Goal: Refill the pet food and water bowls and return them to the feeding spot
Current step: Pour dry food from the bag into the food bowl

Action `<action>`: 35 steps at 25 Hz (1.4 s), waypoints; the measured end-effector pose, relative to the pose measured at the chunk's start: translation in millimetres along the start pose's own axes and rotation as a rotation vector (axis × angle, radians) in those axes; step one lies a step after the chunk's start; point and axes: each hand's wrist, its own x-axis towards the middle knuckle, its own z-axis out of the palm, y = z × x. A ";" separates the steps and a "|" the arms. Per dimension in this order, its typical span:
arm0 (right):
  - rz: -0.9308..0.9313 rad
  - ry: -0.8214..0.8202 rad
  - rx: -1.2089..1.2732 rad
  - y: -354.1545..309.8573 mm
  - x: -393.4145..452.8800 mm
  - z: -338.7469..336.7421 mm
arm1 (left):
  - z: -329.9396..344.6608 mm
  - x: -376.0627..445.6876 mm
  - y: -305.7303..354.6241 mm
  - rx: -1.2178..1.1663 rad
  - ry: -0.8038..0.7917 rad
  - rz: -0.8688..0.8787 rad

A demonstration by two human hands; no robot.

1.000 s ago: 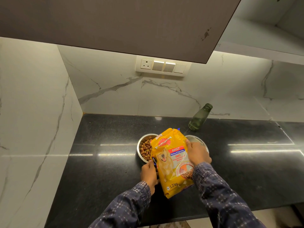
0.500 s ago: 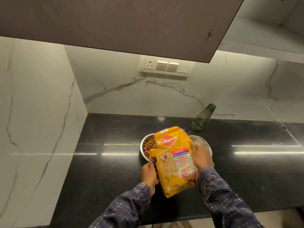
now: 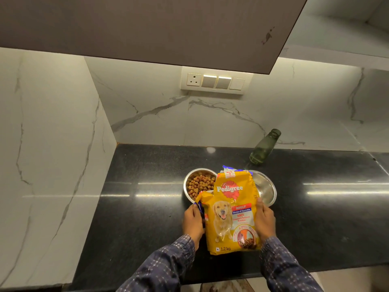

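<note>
A yellow dog food bag stands upright on the black counter, held from both sides. My left hand grips its left edge and my right hand grips its right edge. Behind the bag on the left sits a steel bowl filled with brown kibble. On the right behind it is a second steel bowl, partly hidden by the bag; it looks empty. A dark green bottle stands at the back wall, with no cap visible.
Marble walls close the counter at the left and back. A switch plate is on the back wall under a dark overhead cabinet. The counter's front edge runs just below my sleeves.
The bag has been tipped from leaning over the kibble bowl to standing upright nearer me. Both hands kept hold of it, sliding lower along its sides.
</note>
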 end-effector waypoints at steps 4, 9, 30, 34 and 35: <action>0.003 -0.015 0.152 13.6 -1.2 3.1 | -4.9 -4.7 3.0 0.075 0.000 0.088; -0.103 0.034 0.283 17.4 -10.0 -0.4 | -14.1 -21.2 2.0 0.083 -0.085 0.187; -0.359 0.022 -0.848 -119.3 61.2 6.7 | 85.2 1.7 -13.7 -0.013 0.349 -0.091; -0.410 -0.005 -0.902 -126.6 85.7 12.8 | 98.5 10.8 -21.8 -0.087 0.369 -0.054; -0.421 -0.021 -0.916 -128.4 91.6 14.0 | 101.7 11.1 -21.1 -0.104 0.380 -0.065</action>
